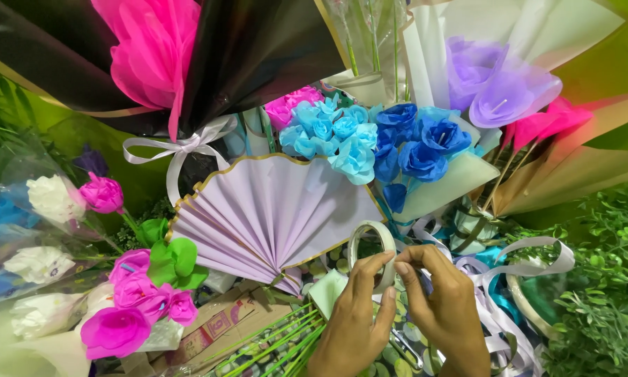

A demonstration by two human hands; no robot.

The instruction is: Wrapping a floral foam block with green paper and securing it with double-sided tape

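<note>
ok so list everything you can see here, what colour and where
tape roll: one, pale translucent, centre, pinched by both hands
pleated paper fan: one, lilac with gold edge, centre
light blue paper roses: a cluster, above the fan
dark blue paper roses: several, right of the light blue
purple paper flower: one, white wrap, upper right
pink tissue flower: one, black wrap, upper left
white ribbon bow: one, under the black wrap
magenta paper flowers: several, lower left
white paper flowers: several, far left
green stems: a bundle, bottom centre
green foliage: right edge
left hand: on the roll
right hand: on the roll
</note>
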